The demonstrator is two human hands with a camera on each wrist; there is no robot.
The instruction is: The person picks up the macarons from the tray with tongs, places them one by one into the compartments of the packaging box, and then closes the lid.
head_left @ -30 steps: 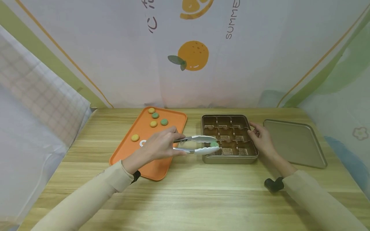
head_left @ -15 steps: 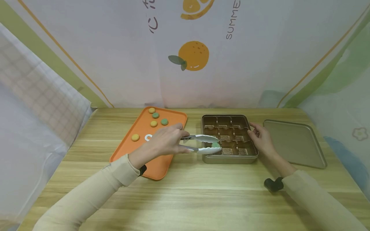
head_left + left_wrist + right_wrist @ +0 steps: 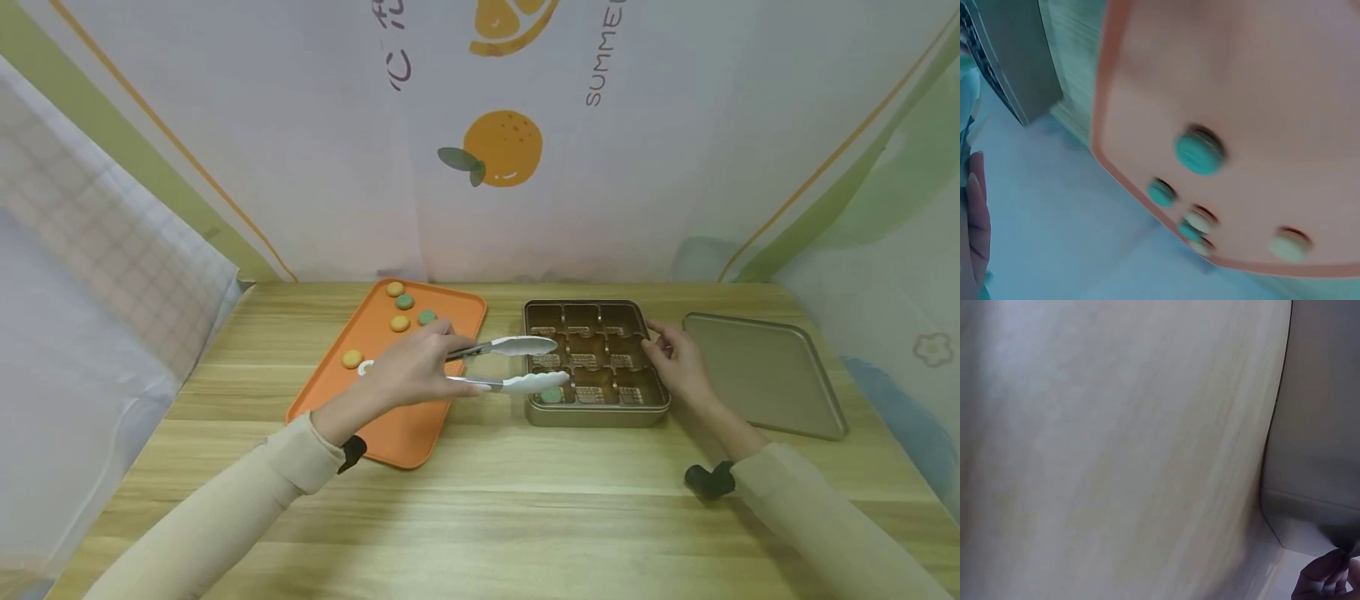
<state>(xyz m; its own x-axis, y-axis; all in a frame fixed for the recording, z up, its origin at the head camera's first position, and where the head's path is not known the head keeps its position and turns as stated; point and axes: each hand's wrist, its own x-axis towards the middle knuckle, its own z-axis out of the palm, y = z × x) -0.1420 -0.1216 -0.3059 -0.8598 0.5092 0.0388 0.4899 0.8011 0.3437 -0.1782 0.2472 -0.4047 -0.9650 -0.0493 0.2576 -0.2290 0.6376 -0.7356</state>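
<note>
My left hand (image 3: 420, 367) grips a pair of metal tongs with pale scalloped tips (image 3: 534, 382). The tongs are spread, with nothing between their tips, over the left side of a gold tin (image 3: 600, 415). In the tin's front-left compartment lies a green macaron (image 3: 551, 396), just under the lower tip. A brown divided insert (image 3: 592, 387) fills the tin. My right hand (image 3: 678, 362) holds the tin's right side, fingers at its rim; in the right wrist view its fingertips (image 3: 1322, 575) meet the tin's wall (image 3: 1316, 450).
Left of the tin lies an orange tray (image 3: 405, 450) with several macarons, yellow (image 3: 352, 359) and green (image 3: 405, 302). The left wrist view shows another green macaron (image 3: 1200, 150) on it. A flat gold lid (image 3: 772, 375) lies at the right, and a printed cloth (image 3: 337, 167) hangs behind the table.
The tongs have opened wider and let go of the green macaron, which now rests in the front-left compartment. My left hand has drawn back slightly left; my right hand stays put.
</note>
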